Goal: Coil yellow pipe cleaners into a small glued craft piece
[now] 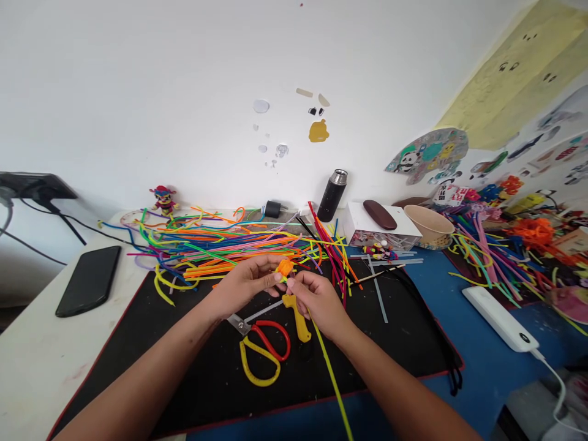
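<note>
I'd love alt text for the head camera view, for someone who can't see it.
A person's left hand holds a small orange piece while the right hand grips a long yellow-green strand above a black mat. Scissors and a yellow tool lie on the mat, with many colorful strands beyond the hands.

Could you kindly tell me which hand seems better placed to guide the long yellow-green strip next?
Probably the right hand: the yellow-green strip trails from beneath it toward the near edge, while the left hand is at the orange piece, seemingly steadying it.
</note>
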The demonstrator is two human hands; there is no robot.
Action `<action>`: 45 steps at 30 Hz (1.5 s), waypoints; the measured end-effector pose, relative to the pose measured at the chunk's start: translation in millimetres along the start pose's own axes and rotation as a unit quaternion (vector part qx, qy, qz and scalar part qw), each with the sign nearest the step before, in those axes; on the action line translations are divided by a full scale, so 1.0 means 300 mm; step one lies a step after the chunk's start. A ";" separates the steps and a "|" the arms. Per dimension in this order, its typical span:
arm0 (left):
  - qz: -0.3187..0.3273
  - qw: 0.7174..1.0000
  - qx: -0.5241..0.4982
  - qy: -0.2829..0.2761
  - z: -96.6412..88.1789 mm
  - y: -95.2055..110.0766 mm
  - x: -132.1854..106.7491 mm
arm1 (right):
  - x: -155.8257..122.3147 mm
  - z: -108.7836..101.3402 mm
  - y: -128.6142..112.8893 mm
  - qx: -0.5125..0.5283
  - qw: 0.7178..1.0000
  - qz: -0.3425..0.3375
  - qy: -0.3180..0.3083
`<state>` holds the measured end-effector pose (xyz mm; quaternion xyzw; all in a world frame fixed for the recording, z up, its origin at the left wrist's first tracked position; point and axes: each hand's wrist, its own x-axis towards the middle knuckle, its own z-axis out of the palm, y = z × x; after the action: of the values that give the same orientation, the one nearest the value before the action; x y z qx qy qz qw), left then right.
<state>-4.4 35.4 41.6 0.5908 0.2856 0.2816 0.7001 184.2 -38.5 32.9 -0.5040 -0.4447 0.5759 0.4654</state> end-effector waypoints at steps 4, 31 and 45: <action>0.013 1.000 0.003 0.000 0.002 -0.004 0.000 | 0.002 -0.002 0.007 -0.003 1.000 0.002 0.007; 0.046 0.981 0.189 -0.015 0.020 0.008 -0.023 | 0.002 -0.030 0.024 -0.017 0.998 0.049 -0.029; 0.048 0.976 0.211 -0.029 0.014 0.010 -0.022 | 0.000 -0.034 0.036 -0.023 0.997 0.053 -0.043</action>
<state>-6.1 28.2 45.7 0.7462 0.2898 0.2312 0.5529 193.4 -40.0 21.3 -0.5123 -0.4503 0.6101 0.4031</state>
